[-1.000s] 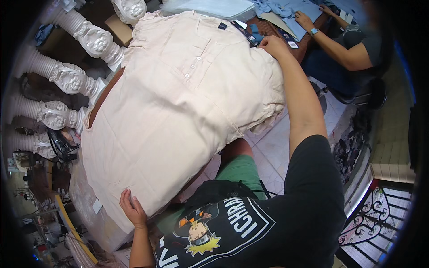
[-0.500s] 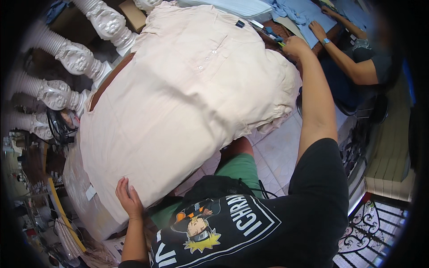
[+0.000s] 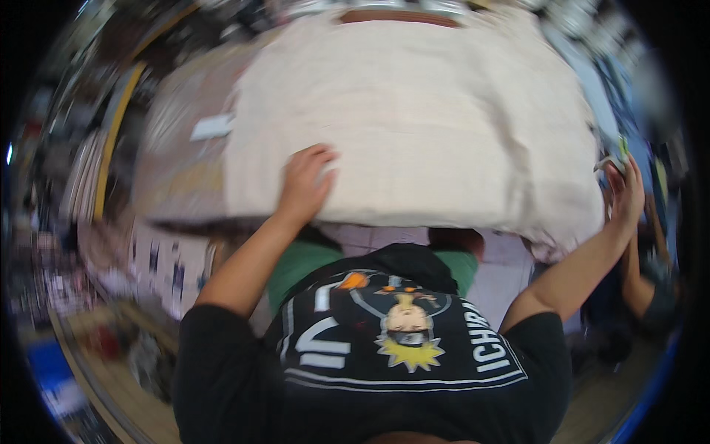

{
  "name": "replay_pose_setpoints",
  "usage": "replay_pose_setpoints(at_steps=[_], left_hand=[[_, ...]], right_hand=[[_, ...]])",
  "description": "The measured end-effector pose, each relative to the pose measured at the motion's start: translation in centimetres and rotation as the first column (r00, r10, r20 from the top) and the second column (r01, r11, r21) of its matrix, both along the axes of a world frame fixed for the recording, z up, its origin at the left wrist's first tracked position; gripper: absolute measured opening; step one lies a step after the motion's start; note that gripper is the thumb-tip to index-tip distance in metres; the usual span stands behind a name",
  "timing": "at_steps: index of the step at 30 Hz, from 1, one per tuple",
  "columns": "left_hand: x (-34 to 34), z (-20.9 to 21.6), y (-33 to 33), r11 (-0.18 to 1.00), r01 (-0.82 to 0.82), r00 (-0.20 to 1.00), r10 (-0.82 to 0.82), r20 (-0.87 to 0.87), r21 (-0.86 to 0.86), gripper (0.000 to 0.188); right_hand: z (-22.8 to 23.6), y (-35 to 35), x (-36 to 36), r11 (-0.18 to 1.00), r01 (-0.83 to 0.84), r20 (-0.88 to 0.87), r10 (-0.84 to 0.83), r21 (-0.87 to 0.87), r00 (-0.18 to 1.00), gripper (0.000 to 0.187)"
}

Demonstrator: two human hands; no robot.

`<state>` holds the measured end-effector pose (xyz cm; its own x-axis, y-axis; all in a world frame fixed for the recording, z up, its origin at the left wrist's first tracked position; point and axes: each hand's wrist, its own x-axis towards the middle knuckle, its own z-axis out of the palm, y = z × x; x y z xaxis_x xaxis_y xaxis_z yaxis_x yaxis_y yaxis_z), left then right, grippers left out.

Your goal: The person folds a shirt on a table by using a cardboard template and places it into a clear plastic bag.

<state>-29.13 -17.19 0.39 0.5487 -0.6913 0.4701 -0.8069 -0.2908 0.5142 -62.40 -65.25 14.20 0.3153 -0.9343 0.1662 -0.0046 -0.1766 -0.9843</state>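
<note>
A cream shirt (image 3: 399, 126) lies spread over the table before me, with a shadowed fold down its right part. My left hand (image 3: 307, 183) rests on the cloth near its front edge, fingers stretched and slightly bent, holding nothing. Off the right side of the shirt, my right hand (image 3: 627, 194) is closed around a small tool (image 3: 623, 148) with a yellow-green part and a greyish curved part. Motion blur hides the tool's exact kind.
Clear plastic covers the table's left part (image 3: 174, 152), where a white tag (image 3: 211, 127) lies beside the shirt. Blue cloth (image 3: 617, 89) is at the far right, near another person's arm (image 3: 634, 274). A yellow bar (image 3: 118, 140) stands at the left.
My view has swung left, and the shirt now lies squarely before me. My right hand has come back with the yellow-green tool; my left hand is farther onto the shirt.
</note>
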Motion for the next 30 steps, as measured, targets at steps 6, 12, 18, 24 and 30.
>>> replay_pose_setpoints(at_steps=[6,12,18,24,30], left_hand=[[4.2,1.5,5.4,0.965,-0.214,0.977,0.211,-0.039,-0.154,0.018],[12.7,0.7,11.5,0.799,-0.585,0.742,0.457,-0.492,-0.141,0.018],[13.5,-0.1,10.8,0.866,-0.500,0.838,0.484,-0.254,0.002,0.024],[14.2,-1.6,10.7,0.842,-0.540,0.841,0.538,-0.055,-0.008,0.021],[14.5,-1.0,10.6,0.786,-0.613,0.772,0.618,-0.150,0.084,0.016]], right_hand=[[-4.7,16.9,20.9,0.607,-0.773,0.598,0.555,0.183,0.578,0.054],[-5.6,31.2,34.4,0.290,-0.892,0.301,0.866,0.348,0.399,0.042],[-7.0,36.8,40.8,0.364,-0.868,-0.114,0.931,0.337,0.347,0.025],[-10.3,39.8,44.6,0.377,-0.888,-0.174,0.924,0.264,0.340,0.029],[-12.6,41.9,45.9,0.317,-0.938,-0.247,0.929,0.139,0.277,0.034]])
